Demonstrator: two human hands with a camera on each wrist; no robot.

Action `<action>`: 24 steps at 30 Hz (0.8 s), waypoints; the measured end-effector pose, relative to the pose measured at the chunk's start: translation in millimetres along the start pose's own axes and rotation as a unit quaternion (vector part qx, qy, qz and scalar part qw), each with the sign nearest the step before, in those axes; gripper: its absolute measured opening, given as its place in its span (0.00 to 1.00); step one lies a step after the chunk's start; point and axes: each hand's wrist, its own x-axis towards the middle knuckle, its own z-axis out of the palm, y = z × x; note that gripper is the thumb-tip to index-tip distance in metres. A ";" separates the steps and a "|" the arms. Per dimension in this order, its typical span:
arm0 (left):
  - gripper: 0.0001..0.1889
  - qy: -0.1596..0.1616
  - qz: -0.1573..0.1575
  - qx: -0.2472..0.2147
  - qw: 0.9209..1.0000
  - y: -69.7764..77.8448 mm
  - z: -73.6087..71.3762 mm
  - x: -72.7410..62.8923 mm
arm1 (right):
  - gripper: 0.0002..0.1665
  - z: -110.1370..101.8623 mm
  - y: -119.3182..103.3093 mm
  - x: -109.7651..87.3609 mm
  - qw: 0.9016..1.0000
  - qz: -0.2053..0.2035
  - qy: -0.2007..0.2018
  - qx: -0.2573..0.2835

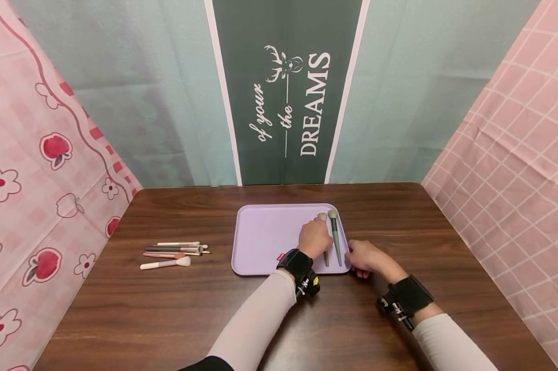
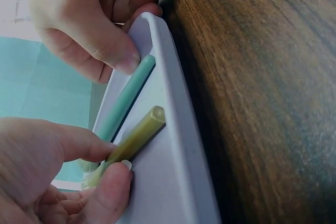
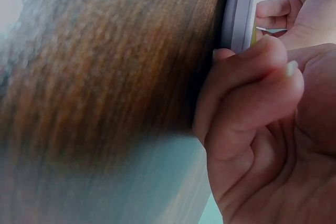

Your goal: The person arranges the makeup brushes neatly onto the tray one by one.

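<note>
A makeup brush with an olive-gold handle (image 2: 140, 134) lies at the right side of the lilac tray (image 1: 265, 226). My left hand (image 1: 315, 238) reaches over the tray and pinches this brush between thumb and finger, its pale bristles showing beyond the hand. Beside it, along the tray's right wall, rests a green-handled makeup brush (image 1: 336, 237). My right hand (image 1: 364, 256) grips the tray's near right corner, with some fingers curled outside the rim. One fingertip of that hand sits inside the wall, close to the end of the green handle.
Several more makeup brushes (image 1: 172, 249) lie in a loose group on the wooden table (image 1: 167, 309), left of the tray. One white-handled brush (image 1: 160, 265) is nearest me. Patterned cloths hang behind the table and along both sides.
</note>
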 end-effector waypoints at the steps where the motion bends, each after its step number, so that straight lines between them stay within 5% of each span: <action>1: 0.12 -0.002 -0.002 -0.001 1.000 -0.2 0.0 0.0 | 0.07 0.3 -0.3 -0.2 1.000 -0.001 0.001 0.000; 12: 0.16 -0.006 -0.011 -0.017 1.000 -1.7 -5.1 -3.1 | 0.08 1.9 0.7 -1.6 1.000 -0.011 0.012 -0.005; 24: 0.21 0.008 -0.001 0.056 0.998 -18.9 -19.2 -9.4 | 0.06 3.0 1.7 -0.2 1.000 -0.014 0.014 -0.004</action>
